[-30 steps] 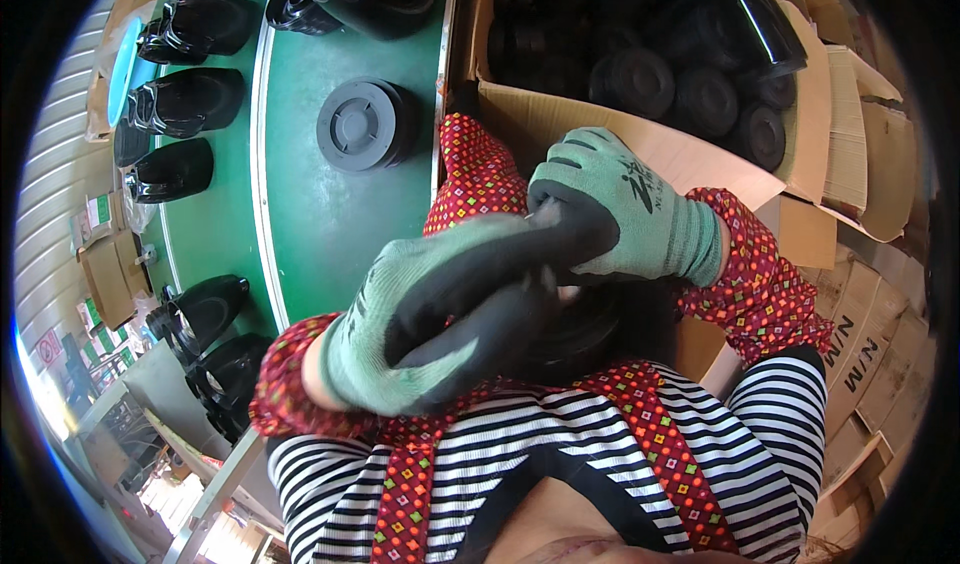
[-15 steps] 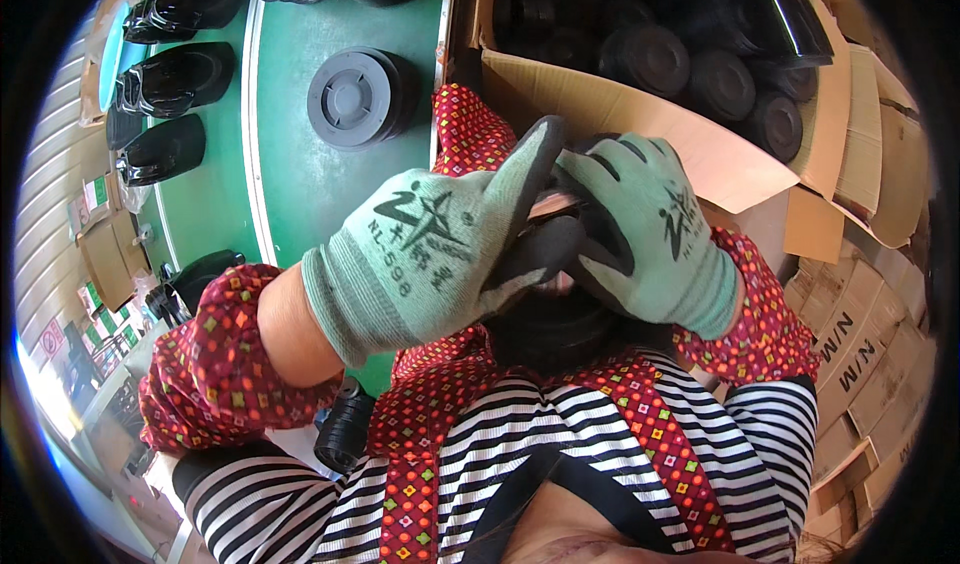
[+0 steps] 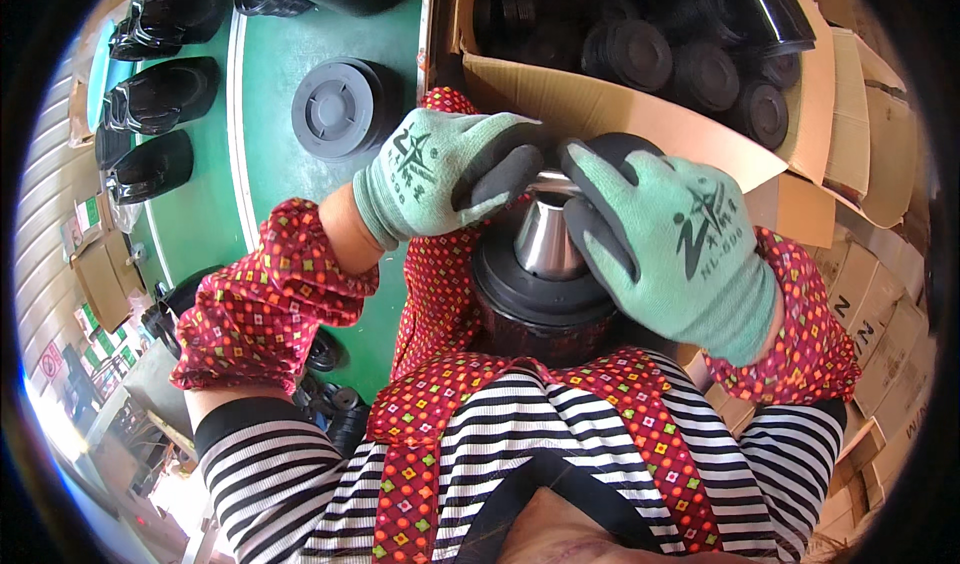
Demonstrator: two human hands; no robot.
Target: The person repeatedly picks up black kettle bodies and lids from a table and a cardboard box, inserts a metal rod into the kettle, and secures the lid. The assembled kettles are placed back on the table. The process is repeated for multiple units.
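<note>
A shiny metal cone (image 3: 549,239) stands upright on a dark round base (image 3: 545,289), close in front of my body. Both hands wear green gloves with black fingers. My left hand (image 3: 470,169) is at the cone's upper left, fingers curled and pinching. From the right, my right hand (image 3: 660,224) reaches in with thumb and fingers bent. A thin shiny strip (image 3: 550,178) shows between the fingertips just above the cone's top; most of it is hidden. Behind my right fingers, a black rounded part (image 3: 625,147) is partly covered.
A grey-black round part (image 3: 338,109) lies on the green table (image 3: 290,214) at left. Glossy black housings (image 3: 160,94) line the far left. An open cardboard box (image 3: 640,104) of black round parts stands beyond my hands. Flattened cartons (image 3: 880,294) are at right.
My hands have moved apart, the left one up and away from my body. The metal cone, mostly covered by the gloves before, now shows on its base.
</note>
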